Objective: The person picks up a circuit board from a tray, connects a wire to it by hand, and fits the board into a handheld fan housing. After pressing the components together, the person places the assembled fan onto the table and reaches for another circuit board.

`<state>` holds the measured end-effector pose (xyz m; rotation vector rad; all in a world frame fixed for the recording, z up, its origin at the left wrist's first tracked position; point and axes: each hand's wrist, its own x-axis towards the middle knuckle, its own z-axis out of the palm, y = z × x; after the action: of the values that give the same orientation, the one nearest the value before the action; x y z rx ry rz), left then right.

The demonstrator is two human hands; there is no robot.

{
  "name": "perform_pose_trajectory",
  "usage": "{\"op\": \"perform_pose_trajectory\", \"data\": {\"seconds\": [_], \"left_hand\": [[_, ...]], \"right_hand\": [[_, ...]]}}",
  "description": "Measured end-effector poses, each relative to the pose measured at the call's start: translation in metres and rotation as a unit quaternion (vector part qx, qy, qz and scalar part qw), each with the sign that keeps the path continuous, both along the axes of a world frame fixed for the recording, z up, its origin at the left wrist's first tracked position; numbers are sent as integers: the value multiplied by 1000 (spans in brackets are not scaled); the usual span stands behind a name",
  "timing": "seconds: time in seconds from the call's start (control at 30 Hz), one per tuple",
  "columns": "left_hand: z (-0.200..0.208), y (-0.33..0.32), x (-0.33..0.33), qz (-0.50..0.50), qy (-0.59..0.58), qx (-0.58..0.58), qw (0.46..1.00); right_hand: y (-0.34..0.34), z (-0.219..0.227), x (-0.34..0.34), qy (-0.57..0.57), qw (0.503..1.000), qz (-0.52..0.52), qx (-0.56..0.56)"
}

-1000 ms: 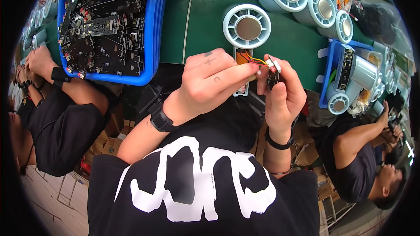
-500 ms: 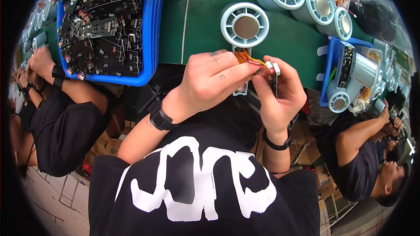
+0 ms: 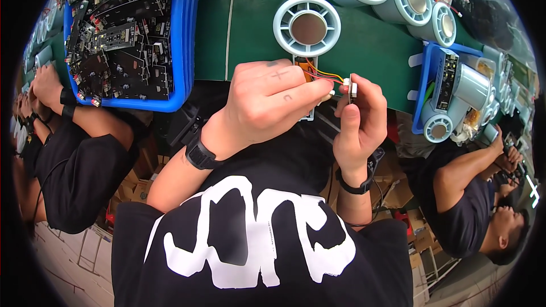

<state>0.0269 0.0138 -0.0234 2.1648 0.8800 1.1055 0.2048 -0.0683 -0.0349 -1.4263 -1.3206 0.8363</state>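
My left hand (image 3: pixel 261 96) is closed, its thumb and index finger pinched at the red and yellow wires (image 3: pixel 329 73). Between the fingertips of my right hand (image 3: pixel 364 128) a small dark circuit board (image 3: pixel 351 95) stands on edge. White connectors sit on it, and the wires run into one of them. Just beyond my hands lies a light-blue fan-like housing (image 3: pixel 278 29) with a spoked ring and a brown round centre. Its narrow handle part points toward me, with an orange piece inside, and my left hand hides much of it.
A blue crate (image 3: pixel 185 51) heaped with black circuit boards is at the left. More light-blue housings (image 3: pixel 401 3) line the far side of the green table (image 3: pixel 375 51). A blue bin (image 3: pixel 420 102) with housings and a board stands at the right. People sit on both sides.
My left fingertips have drawn back a little from the connector, baring more wire. The right hand still holds the board. The whole view has shifted slightly.
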Motion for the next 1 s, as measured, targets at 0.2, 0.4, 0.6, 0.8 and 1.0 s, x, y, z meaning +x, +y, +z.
{"op": "perform_pose_trajectory", "data": {"seconds": [0.2, 0.4, 0.6, 0.8, 1.0], "left_hand": [[8, -2, 4, 23, 35, 19, 999], [6, -4, 6, 37, 42, 26, 998], [-1, -4, 10, 41, 24, 26, 999], [5, -4, 9, 27, 57, 23, 998], [2, -7, 13, 53, 38, 8, 998]], "right_hand": [[-5, 6, -4, 15, 999, -14, -26], [-4, 15, -9, -54, 997, -16, -47], [0, 21, -10, -102, 993, -19, -58], [6, 24, -9, -177, 984, -1, -11], [1, 36, -25, -77, 987, -63, -124]]}}
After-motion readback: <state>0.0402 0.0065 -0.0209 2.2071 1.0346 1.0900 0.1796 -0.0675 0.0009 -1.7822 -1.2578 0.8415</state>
